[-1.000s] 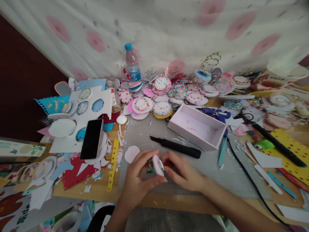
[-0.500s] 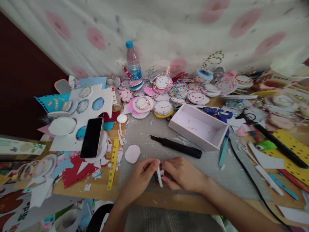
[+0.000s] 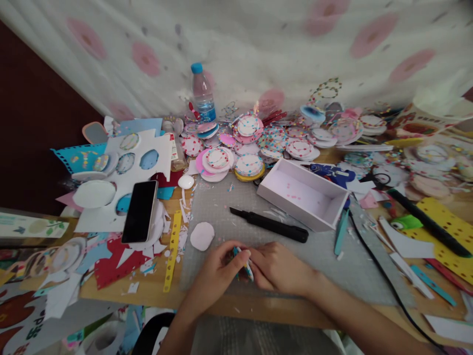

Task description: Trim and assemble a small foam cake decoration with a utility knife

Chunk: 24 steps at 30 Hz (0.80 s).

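Near the table's front edge, my left hand pinches a small white disc with coloured trim between thumb and fingers. The disc is tilted on edge, and much of it is hidden by the fingers. My right hand is closed against its other side, its fingertips partly out of sight. Beyond the hands a black utility knife lies on the grey cutting mat, blade out to the left. A plain white round cutout rests on the mat, left of the knife.
A white open box with a few pink bits stands behind the knife. Stacks of decorated discs and a water bottle line the back. Left are a phone and yellow strip; right, a teal tool and black cable.
The disc has turned in my hands, so its coloured trim now shows. My left thumb has come across it, and my right fingers have closed in against it.
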Available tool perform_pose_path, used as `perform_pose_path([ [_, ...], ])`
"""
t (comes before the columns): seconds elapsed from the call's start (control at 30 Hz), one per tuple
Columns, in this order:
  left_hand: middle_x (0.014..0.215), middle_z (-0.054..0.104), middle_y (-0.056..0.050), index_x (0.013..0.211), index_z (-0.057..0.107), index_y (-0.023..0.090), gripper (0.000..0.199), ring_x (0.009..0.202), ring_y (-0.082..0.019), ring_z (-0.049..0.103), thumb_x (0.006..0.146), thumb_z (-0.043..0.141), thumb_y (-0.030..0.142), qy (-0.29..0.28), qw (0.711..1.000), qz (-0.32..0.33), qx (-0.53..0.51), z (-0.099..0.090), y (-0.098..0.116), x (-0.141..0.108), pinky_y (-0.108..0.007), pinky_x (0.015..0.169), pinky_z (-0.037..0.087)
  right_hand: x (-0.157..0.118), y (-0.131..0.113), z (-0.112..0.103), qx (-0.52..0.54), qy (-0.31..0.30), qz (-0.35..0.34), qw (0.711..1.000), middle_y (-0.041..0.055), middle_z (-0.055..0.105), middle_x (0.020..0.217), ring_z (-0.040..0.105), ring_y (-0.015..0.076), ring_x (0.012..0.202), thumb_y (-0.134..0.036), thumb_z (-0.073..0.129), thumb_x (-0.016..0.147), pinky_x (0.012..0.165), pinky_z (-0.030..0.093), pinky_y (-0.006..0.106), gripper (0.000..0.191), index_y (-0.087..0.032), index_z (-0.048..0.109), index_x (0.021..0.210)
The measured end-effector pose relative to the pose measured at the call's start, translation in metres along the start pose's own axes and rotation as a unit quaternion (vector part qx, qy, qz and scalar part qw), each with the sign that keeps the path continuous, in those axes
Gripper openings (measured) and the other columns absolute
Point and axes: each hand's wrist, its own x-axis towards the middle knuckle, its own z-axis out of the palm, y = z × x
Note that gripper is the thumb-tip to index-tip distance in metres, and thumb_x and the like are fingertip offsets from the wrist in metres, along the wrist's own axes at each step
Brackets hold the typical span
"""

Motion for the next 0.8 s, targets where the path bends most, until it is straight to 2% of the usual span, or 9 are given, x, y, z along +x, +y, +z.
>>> perform_pose_path([
  [0.1, 0.074, 0.062, 0.000, 0.091, 0.058, 0.021, 0.023, 0.064, -0.014, 0.062, 0.088, 0.053, 0.043, 0.010, 1.000, 0.026, 0.008, 0.000, 0.001, -0.001, -0.025, 0.061, 0.053, 0.000, -0.002, 0.000, 0.016, -0.001, 0.020, 1.000, 0.0038, 0.064, 0.062, 0.053, 0.0122, 0.045, -0.021, 0.032, 0.096, 0.049, 0.032, 0.026, 0.027, -0.016, 0.056, 0.084],
  [0.23, 0.069, 0.056, 0.003, 0.084, 0.056, 0.020, 0.024, 0.062, -0.011, 0.059, 0.091, 0.048, 0.043, -0.021, 0.999, 0.043, 0.011, -0.002, 0.003, -0.002, -0.022, 0.062, 0.050, -0.001, -0.005, -0.005, 0.081, -0.008, 0.052, 0.995, 0.0003, 0.058, 0.057, 0.049, 0.0101, 0.045, -0.024, 0.029, 0.098, 0.050, 0.032, 0.024, 0.036, -0.017, 0.057, 0.077],
  [0.43, 0.069, 0.053, 0.003, 0.081, 0.056, 0.018, 0.032, 0.058, -0.009, 0.055, 0.092, 0.044, 0.046, 0.020, 0.998, 0.062, -0.022, -0.004, 0.003, 0.000, -0.020, 0.054, 0.047, -0.001, -0.004, -0.012, 0.201, -0.009, 0.050, 0.978, -0.0009, 0.057, 0.065, 0.051, 0.0104, 0.056, -0.030, 0.033, 0.098, 0.056, 0.035, 0.021, 0.026, -0.018, 0.054, 0.087],
  [0.67, 0.067, 0.051, 0.003, 0.079, 0.052, 0.018, 0.033, 0.055, -0.010, 0.057, 0.092, 0.044, 0.046, -0.008, 0.998, 0.062, -0.024, -0.002, 0.000, -0.001, -0.022, 0.054, 0.048, -0.001, -0.002, -0.010, 0.142, 0.006, 0.074, 0.987, -0.0004, 0.057, 0.065, 0.050, 0.0115, 0.054, -0.034, 0.038, 0.096, 0.053, 0.030, 0.023, 0.023, -0.019, 0.050, 0.084],
  [0.8, 0.072, 0.052, 0.002, 0.078, 0.053, 0.018, 0.029, 0.064, -0.012, 0.056, 0.092, 0.047, 0.043, -0.006, 0.993, 0.098, 0.063, -0.002, -0.001, -0.002, -0.023, 0.060, 0.046, -0.002, -0.001, -0.007, 0.109, 0.003, 0.058, 0.992, -0.0004, 0.057, 0.062, 0.050, 0.0113, 0.052, -0.032, 0.034, 0.097, 0.051, 0.029, 0.023, 0.025, -0.019, 0.049, 0.082],
])
